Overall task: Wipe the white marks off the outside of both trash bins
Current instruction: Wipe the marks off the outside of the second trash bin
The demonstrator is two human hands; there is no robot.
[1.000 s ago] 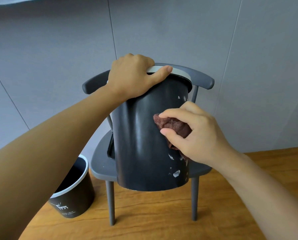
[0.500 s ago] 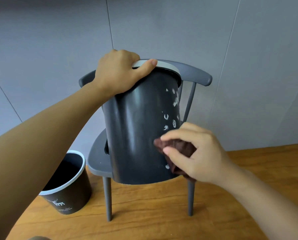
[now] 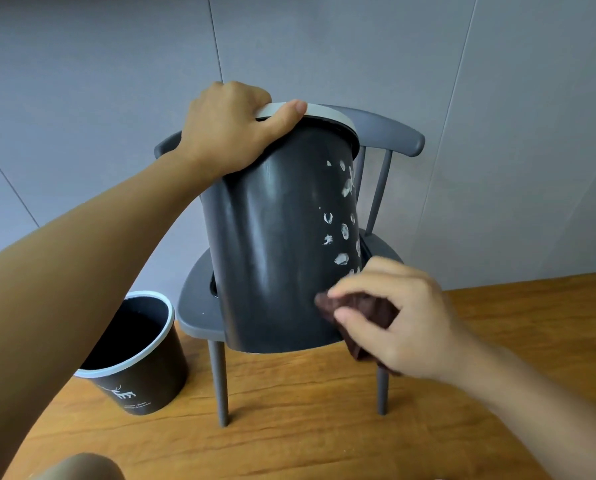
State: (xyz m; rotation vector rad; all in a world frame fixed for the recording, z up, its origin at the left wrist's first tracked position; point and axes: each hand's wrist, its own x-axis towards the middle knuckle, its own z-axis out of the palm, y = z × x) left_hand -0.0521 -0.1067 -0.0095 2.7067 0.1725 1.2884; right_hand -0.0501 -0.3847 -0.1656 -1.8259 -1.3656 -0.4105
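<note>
Where the wooden floor (image 3: 289, 427) meets the grey wall (image 3: 82, 98), I see the second trash bin (image 3: 140, 362) standing on the floor at far left, tilted in this view, dark with a white rim and a white deer print near its base. Just beside it stands a grey chair (image 3: 199, 306). My left hand (image 3: 227, 133) grips the white rim of the dark trash bin (image 3: 272, 244), fingers curled over the top edge and thumb lying along the rim. This bin rests on the chair seat, leaning toward the left. White marks (image 3: 341, 230) are scattered down its right-hand side, from just under the rim to near my right hand. My right hand (image 3: 403, 320) holds a brown cloth (image 3: 358, 310), pinched between thumb and curled fingers, and presses it against the lower right part of the bin wall, below most of the marks
</note>
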